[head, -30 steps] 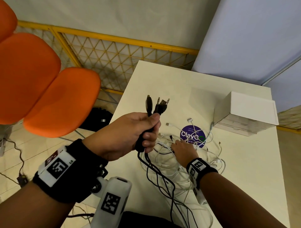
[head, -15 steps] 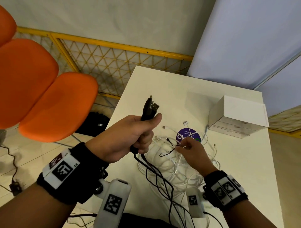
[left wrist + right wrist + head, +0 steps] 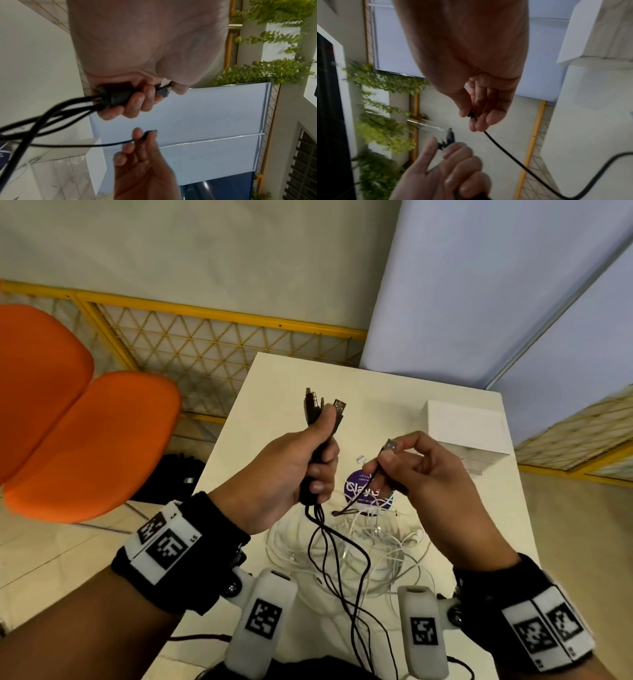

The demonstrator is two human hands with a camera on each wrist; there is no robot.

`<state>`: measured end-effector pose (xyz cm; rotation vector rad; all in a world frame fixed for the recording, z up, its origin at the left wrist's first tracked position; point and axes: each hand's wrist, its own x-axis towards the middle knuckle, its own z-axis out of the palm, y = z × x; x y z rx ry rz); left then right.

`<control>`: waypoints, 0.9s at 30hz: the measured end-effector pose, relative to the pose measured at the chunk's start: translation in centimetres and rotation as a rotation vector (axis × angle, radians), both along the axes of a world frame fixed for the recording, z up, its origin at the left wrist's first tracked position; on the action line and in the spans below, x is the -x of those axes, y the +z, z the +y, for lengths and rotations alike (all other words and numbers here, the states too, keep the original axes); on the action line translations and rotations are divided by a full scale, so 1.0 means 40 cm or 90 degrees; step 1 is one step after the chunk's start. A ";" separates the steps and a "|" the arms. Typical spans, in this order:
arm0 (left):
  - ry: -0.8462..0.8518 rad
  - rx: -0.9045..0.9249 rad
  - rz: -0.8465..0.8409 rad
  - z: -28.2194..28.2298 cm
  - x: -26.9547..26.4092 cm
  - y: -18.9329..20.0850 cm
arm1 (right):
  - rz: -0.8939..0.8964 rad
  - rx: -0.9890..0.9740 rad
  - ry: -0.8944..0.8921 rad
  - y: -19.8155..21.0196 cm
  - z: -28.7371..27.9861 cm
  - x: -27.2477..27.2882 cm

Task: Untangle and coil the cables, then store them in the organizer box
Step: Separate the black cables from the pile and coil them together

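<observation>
where the head view looks down, near first: black cable strands point(image 3: 346, 570) dropping from the left hand point(image 3: 274, 474) toward the near table edge, crossing a loose heap of white cables point(image 3: 387, 546) on the white table point(image 3: 479, 508). left hand raised above the table, fingers wrapped round a bundle of black cable ends point(image 3: 317, 419), long axis upright, plugs pointing up and away past the thumb. right hand point(image 3: 431, 474) level with it and to the right, thumb and fingertips pinching a thin black cable point(image 3: 371, 477) just below its silver usb plug point(image 3: 390, 446), plug tilted up and left toward the left hand, lead trailing down into the heap. beyond the hands, a purple round sticker point(image 3: 359, 491) on the table under the tangle. farther right, the white organizer box point(image 3: 466, 426), lid down, well apart from the cables. far left off the table, orange chair seats point(image 3: 85, 440); at the back, a yellow lattice railing point(image 3: 212, 344).

only in the left wrist view: a thick black moulded collar point(image 3: 118, 98) gripped under the curled fingers point(image 3: 135, 105), several leads fanning out leftward. only in the right wrist view: the thin lead point(image 3: 505, 148) running from the pinch down and right in one slack curve.
</observation>
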<state>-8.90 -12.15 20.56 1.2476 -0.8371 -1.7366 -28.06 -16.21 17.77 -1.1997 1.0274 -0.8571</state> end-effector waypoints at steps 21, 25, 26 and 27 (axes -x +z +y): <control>-0.089 0.140 -0.094 0.062 0.135 0.010 | 0.006 0.066 -0.057 0.119 0.071 0.034; -0.154 0.125 -0.005 0.069 0.144 0.017 | -0.059 0.046 0.032 0.113 0.063 0.037; -0.165 0.119 0.008 0.071 0.148 0.024 | -0.074 0.048 0.058 0.115 0.063 0.037; -0.174 0.117 0.006 0.072 0.154 0.029 | -0.077 0.062 0.082 0.119 0.064 0.037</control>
